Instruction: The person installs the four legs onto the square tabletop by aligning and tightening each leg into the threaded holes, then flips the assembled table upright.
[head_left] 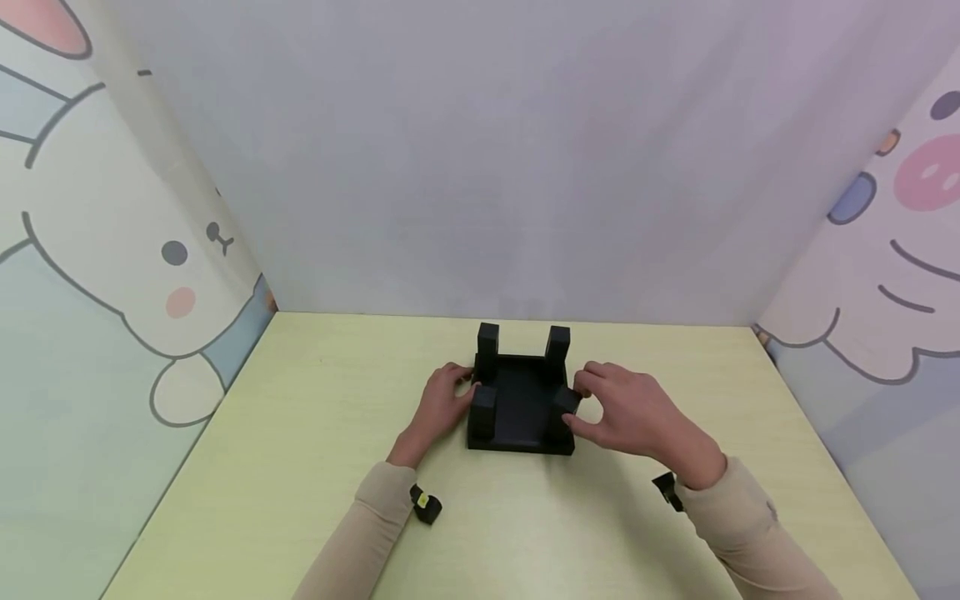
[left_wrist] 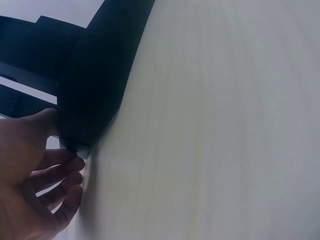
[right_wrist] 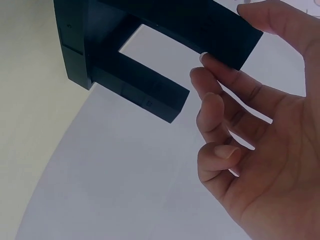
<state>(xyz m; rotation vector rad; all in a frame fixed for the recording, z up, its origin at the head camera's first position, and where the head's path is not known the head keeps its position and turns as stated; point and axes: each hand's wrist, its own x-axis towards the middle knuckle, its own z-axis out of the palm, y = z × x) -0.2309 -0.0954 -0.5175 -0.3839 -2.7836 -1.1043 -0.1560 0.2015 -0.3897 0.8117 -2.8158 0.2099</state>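
A black square base [head_left: 519,400] with upright legs at its corners, like a small upturned stool, stands on the table. My left hand [head_left: 442,402] grips its left side; in the left wrist view, thumb and fingers of the left hand [left_wrist: 35,170] meet around a corner of the black piece [left_wrist: 95,80]. The right hand [head_left: 630,410] pinches the top of the near right leg [head_left: 564,405] between thumb and fingers. Seen from the right wrist, the pinched leg [right_wrist: 200,25] lies between thumb and index finger, the other fingers of the right hand [right_wrist: 265,130] curling loosely beside it.
Pale yellow tabletop [head_left: 337,400] surrounds the piece. A plain whitish wall [head_left: 480,167] rises behind, with cartoon-printed panels [head_left: 172,275] at the sides. Small black devices [head_left: 426,505] sit at both wrists.
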